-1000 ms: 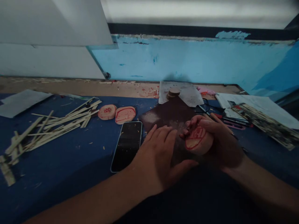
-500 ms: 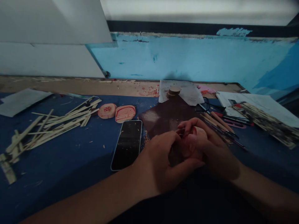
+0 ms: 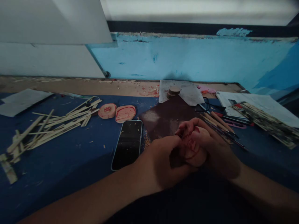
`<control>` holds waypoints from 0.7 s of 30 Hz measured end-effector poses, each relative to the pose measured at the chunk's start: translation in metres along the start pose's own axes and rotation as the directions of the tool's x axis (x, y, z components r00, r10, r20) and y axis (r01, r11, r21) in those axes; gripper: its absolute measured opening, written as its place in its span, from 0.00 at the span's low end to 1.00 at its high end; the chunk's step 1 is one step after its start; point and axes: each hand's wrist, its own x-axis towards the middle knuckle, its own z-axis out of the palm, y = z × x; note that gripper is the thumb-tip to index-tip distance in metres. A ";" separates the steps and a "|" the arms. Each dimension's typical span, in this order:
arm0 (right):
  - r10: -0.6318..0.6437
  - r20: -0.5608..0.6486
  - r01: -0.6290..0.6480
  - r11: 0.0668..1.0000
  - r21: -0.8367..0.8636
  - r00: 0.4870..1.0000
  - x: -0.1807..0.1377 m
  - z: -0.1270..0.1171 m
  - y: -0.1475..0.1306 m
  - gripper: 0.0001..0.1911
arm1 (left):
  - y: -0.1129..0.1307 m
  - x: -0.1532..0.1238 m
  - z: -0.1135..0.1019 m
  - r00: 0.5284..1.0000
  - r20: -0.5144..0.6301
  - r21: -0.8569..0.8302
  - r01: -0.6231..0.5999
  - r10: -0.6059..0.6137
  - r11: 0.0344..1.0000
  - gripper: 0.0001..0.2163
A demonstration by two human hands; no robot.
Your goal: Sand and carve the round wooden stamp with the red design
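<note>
My right hand (image 3: pixel 210 149) cups a small round slice of pale wood marked with red lines (image 3: pixel 195 146), fingers curled over its far rim, while my left hand (image 3: pixel 163 161) closes in against it from the near side, thumb and fingertips folded onto its edge; both hands are wrapped on the piece, pressed toward each other just above the dark brown sheet of sandpaper (image 3: pixel 165 116) lying on the blue table cover (image 3: pixel 70 155). The slice looks light and stiff, a rigid disc that should not bend, though its face seems smooth enough to slip if I press only on the flat; I judge the rim the best place to grip, with fingers on opposite edges. It is thin, so a hard squeeze across the grain could crack it. Just left of my left wrist lies a black smartphone with a pale blue rim (image 3: pixel 128 143), screen up, dusted with shavings. Farther left sprawls a loose heap of pale split wooden sticks (image 3: pixel 53 123). Beyond the phone sit two more flat wood slices painted with red patterns (image 3: pixel 116 112), side by side. To the right, pencils and thin carving tools (image 3: pixel 219 123) lie in a fan beside white papers (image 3: pixel 257 105). At the far edge, a small stack of round wooden discs (image 3: pixel 174 91) rests on a grey sheet before the blue wall.
</note>
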 end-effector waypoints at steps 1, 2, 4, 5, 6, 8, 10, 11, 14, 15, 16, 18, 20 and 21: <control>0.005 -0.010 -0.005 1.000 0.004 1.000 0.000 0.000 0.000 0.04 | -0.002 0.001 0.000 1.000 -0.001 0.027 -0.012 0.012 1.000 0.13; 0.011 -0.019 -0.011 1.000 0.018 1.000 0.000 0.001 0.000 0.05 | -0.003 0.002 0.000 1.000 -0.004 0.040 -0.020 0.020 0.999 0.12; 0.029 -0.038 -0.026 0.997 0.066 0.999 0.001 0.001 0.000 0.05 | -0.003 0.002 -0.001 1.000 -0.009 0.020 -0.014 0.014 1.000 0.13; 0.039 -0.047 -0.034 0.994 0.100 0.998 0.002 0.002 0.000 0.05 | -0.002 0.002 -0.002 1.000 -0.008 0.002 -0.004 0.004 1.000 0.16; 0.049 -0.058 -0.040 0.989 0.139 0.997 0.003 0.002 -0.001 0.05 | -0.001 0.002 -0.003 1.000 -0.004 -0.010 0.007 -0.007 1.000 0.18; 0.071 -0.076 -0.052 0.974 0.220 0.995 0.003 0.004 -0.003 0.05 | 0.001 0.001 -0.004 0.999 -0.002 -0.019 0.037 -0.037 0.999 0.22; 0.098 -0.069 -0.075 0.956 0.284 0.993 0.004 0.005 -0.006 0.04 | 0.002 0.001 -0.004 0.998 -0.009 -0.044 0.061 -0.062 0.997 0.25; 0.106 -0.057 -0.085 0.950 0.299 0.993 0.004 0.006 -0.007 0.04 | 0.002 0.000 -0.004 0.997 -0.018 -0.063 0.067 -0.069 0.996 0.25; 0.101 -0.006 -0.095 0.953 0.287 0.995 0.005 0.006 -0.010 0.05 | -0.001 0.001 -0.002 0.996 -0.059 -0.124 0.059 -0.066 0.991 0.25; 0.089 0.002 -0.086 0.958 0.273 0.996 0.005 0.005 -0.010 0.06 | -0.002 0.001 -0.001 0.995 -0.077 -0.149 0.051 -0.063 0.988 0.25; 0.074 0.007 -0.074 0.963 0.260 0.997 0.006 0.005 -0.010 0.07 | -0.004 0.001 -0.001 0.994 -0.096 -0.179 0.040 -0.058 0.983 0.25; 0.055 0.004 -0.054 0.972 0.230 0.999 0.006 0.003 -0.010 0.10 | -0.006 0.002 0.000 0.991 -0.129 -0.255 0.010 -0.044 0.967 0.24; 0.047 -0.019 -0.042 0.980 0.192 0.999 0.007 0.001 -0.010 0.13 | -0.008 0.003 0.001 0.986 -0.162 -0.324 -0.014 -0.041 0.946 0.25; 0.044 -0.034 -0.037 0.983 0.180 0.998 0.007 0.000 -0.011 0.16 | -0.009 0.004 0.001 0.982 -0.183 -0.346 -0.022 -0.045 0.938 0.26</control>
